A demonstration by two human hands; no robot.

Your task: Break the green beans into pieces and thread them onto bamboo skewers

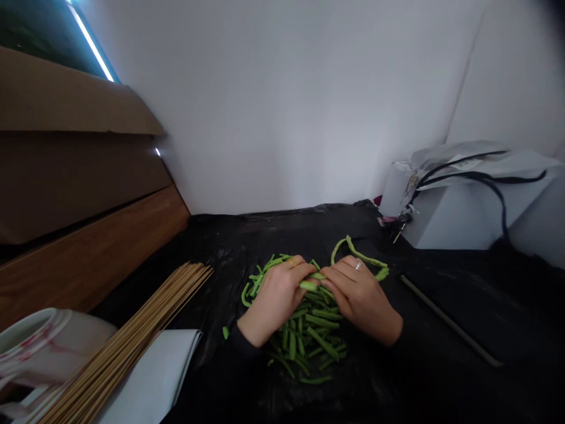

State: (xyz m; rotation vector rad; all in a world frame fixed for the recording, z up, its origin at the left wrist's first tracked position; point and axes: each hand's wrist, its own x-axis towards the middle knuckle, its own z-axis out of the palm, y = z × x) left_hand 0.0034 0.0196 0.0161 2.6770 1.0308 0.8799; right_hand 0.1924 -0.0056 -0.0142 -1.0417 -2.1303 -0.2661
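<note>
Over a heap of cut green bean pieces (304, 335), my left hand (280, 294) and my right hand (359, 294) come close together. Between their fingertips is a green bean (316, 275), pinched from both sides. Each hand's fingers are closed on it, though the fingers partly hide it. A ring shows on each hand. Beyond my right hand, long bean strands (366, 257) loop out onto the black sheet; whether they join the pinched bean is hidden. One small bean piece (225, 333) lies apart at the left.
A bundle of thin sticks (145, 330) lies across a folded white sheet (152, 377) at left, beside a pale mug (53, 347). White boxes with black straps (459, 200) stand at back right. A dark flat object (477, 312) lies at right.
</note>
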